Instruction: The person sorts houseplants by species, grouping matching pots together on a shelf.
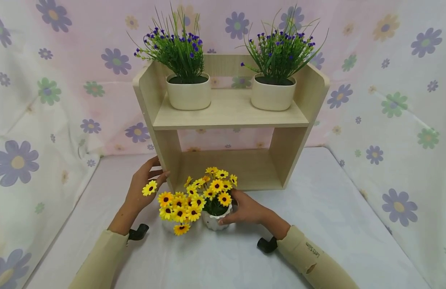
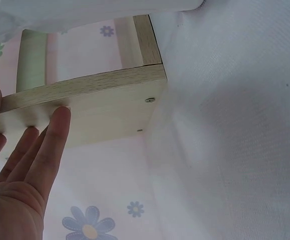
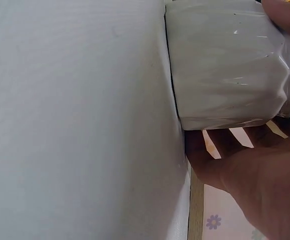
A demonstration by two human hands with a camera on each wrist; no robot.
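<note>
In the head view, my right hand (image 1: 251,208) grips a white ribbed flower pot (image 1: 213,222) of yellow daisy-like flowers, its thumb in front. The right wrist view shows the glossy pot (image 3: 230,70) upright on the white cloth, fingers behind it. A second bunch of yellow flowers (image 1: 179,210) stands just left; its blooms largely cover its pot. My left hand (image 1: 139,188) is at the left side of a pale wooden shelf (image 1: 230,120). Its fairly straight fingers (image 2: 54,145) touch the outer side panel (image 2: 109,110), thumb by the front edge.
Two cream oval pots, left (image 1: 188,96) and right (image 1: 273,96), with purple flowers and tall grass, stand on the upper shelf. A flower-printed cloth (image 1: 382,100) hangs behind and at both sides. White cloth (image 1: 335,224) covers the table.
</note>
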